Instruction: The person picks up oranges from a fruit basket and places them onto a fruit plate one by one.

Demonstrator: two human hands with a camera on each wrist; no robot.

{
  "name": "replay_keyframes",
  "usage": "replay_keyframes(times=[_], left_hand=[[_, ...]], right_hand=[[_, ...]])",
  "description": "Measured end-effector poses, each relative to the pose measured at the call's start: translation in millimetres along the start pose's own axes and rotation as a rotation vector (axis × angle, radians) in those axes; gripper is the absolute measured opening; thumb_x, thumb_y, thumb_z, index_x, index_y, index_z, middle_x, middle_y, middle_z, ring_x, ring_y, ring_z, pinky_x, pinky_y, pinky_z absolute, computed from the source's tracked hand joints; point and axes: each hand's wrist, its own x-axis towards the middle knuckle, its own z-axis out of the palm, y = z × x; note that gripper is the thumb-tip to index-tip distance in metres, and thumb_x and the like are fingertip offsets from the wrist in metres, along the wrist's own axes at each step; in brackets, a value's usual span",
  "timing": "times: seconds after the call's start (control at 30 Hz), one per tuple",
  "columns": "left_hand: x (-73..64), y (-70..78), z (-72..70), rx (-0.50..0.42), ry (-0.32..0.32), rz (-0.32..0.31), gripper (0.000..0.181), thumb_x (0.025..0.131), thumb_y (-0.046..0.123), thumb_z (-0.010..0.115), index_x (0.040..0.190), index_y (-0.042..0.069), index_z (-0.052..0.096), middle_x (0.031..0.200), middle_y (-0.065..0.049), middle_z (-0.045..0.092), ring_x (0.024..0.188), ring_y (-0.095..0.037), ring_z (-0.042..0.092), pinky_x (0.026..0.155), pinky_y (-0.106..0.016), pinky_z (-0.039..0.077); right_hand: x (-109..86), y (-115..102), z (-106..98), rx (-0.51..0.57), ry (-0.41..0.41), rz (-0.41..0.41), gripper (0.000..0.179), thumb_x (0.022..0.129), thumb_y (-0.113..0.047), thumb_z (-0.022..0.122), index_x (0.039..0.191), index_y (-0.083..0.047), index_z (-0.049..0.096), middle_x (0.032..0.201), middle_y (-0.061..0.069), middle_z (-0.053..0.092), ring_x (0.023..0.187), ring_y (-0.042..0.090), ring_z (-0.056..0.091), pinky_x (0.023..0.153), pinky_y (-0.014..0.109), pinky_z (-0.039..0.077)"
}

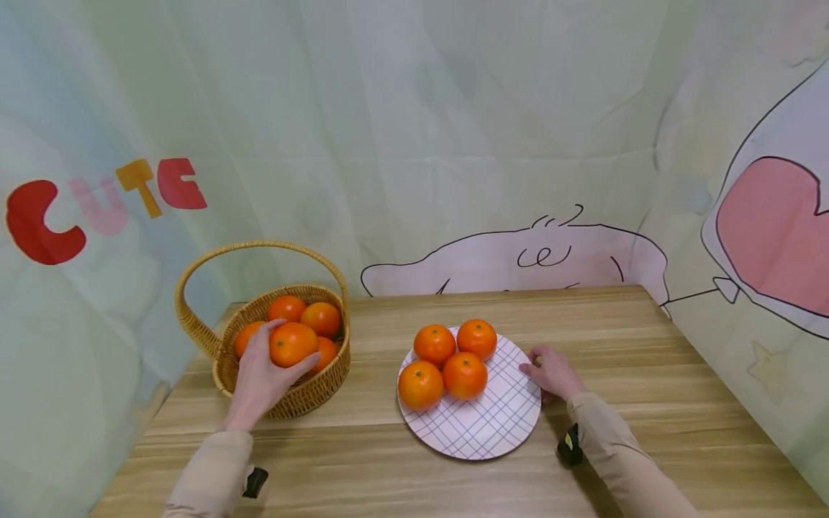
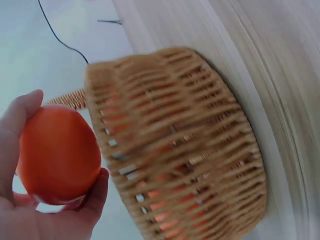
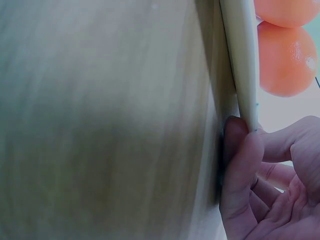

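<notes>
My left hand (image 1: 262,374) grips an orange (image 1: 293,344) just above the wicker basket (image 1: 337,374). In the left wrist view that orange (image 2: 60,154) sits between thumb and fingers, beside the basket wall (image 2: 175,135). Other oranges (image 1: 322,319) lie inside the basket, partly hidden by the hand. With its thumb and fingers, my right hand (image 1: 553,372) pinches the right rim of a round white checked plate (image 1: 492,432). Several oranges (image 1: 465,375) rest together on the plate's left and far part. Seen from the right wrist, fingertips (image 3: 235,131) reach under the plate's edge (image 3: 245,65).
A tall arched handle (image 1: 259,244) rises over the basket. Both basket and plate stand on a wood-grain table (image 1: 363,460), the plate to the right. Behind the table hangs a printed cloth (image 1: 453,144), with more cloth on either side.
</notes>
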Motion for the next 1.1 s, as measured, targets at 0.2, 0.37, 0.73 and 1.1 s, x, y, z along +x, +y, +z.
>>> replay_keyframes(times=[0.2, 0.37, 0.73, 1.1], left_hand=[[-5.2, 12.6, 8.3, -0.007, 0.026, 0.068, 0.077, 0.082, 0.041, 0.082, 0.142, 0.011, 0.044, 0.135, -0.027, 0.037, 0.12, -0.045, 0.049, 0.098, -0.064, 0.045], [-9.1, 21.0, 16.1, -0.013, 0.042, 0.124, 0.073, 0.08, 0.035, 0.084, 0.138, 0.01, 0.047, 0.129, -0.025, 0.039, 0.118, -0.043, 0.051, 0.098, -0.063, 0.047], [-22.6, 39.1, 34.8, -0.008, 0.029, 0.185, 0.076, 0.076, 0.033, 0.087, 0.138, 0.012, 0.049, 0.127, -0.02, 0.046, 0.113, -0.039, 0.057, 0.094, -0.057, 0.051], [-38.1, 59.5, 52.0, 0.008, -0.074, 0.216, 0.077, 0.075, 0.039, 0.087, 0.138, 0.013, 0.051, 0.128, -0.013, 0.056, 0.113, -0.032, 0.059, 0.09, -0.053, 0.054]], right_hand=[[-2.6, -1.3, -0.9, 0.002, 0.01, -0.027, 0.019, 0.098, -0.014, 0.062, 0.107, 0.003, 0.06, 0.08, 0.015, 0.061, 0.047, 0.015, 0.054, 0.044, 0.027, 0.05], [-1.8, -2.2, -0.8, 0.003, 0.003, -0.012, 0.02, 0.099, -0.015, 0.062, 0.108, 0.003, 0.06, 0.08, 0.014, 0.061, 0.048, 0.015, 0.054, 0.044, 0.027, 0.05], [-0.4, -0.6, 0.4, -0.008, -0.005, 0.009, 0.022, 0.099, -0.016, 0.062, 0.11, 0.003, 0.059, 0.081, 0.013, 0.059, 0.05, 0.016, 0.054, 0.046, 0.026, 0.05], [-0.9, 0.2, 0.1, -0.004, 0.003, -0.005, 0.022, 0.099, -0.015, 0.063, 0.11, 0.003, 0.059, 0.079, 0.012, 0.059, 0.048, 0.016, 0.053, 0.045, 0.026, 0.05]])
